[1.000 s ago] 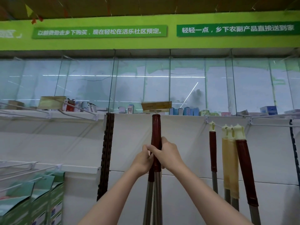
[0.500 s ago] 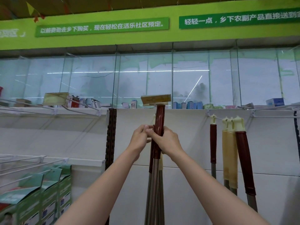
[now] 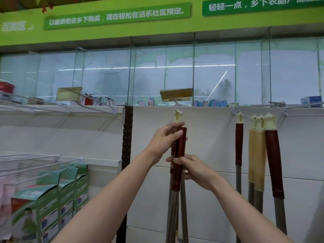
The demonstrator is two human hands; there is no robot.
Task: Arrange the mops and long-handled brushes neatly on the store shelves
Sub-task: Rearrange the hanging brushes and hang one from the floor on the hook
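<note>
Centre view, I hold a bundle of long mop handles with steel poles [image 3: 172,207]. My right hand [image 3: 194,170] grips the dark red sleeve of the front handle [image 3: 180,151] at mid-height. My left hand [image 3: 164,137] is closed around the top of a handle behind it, whose cream hanging cap [image 3: 177,116] sits right at the wire hook [image 3: 177,104] under a yellow price tag. To the right, several handles hang from another hook: a thin red one [image 3: 239,142], yellow ones [image 3: 256,155] and a thick dark red one [image 3: 273,163].
A brown perforated upright [image 3: 127,137] stands just left of my hands. Green boxes [image 3: 52,199] fill the lower left under wire pegs [image 3: 35,165]. The top shelf [image 3: 61,109] carries small boxes in front of glass panels. A white back panel [image 3: 206,137] lies behind the handles.
My left hand has slid up to the handle tops while my right stayed lower on the red sleeve. A cream cap has come into sight at the hook. The handles rose slightly.
</note>
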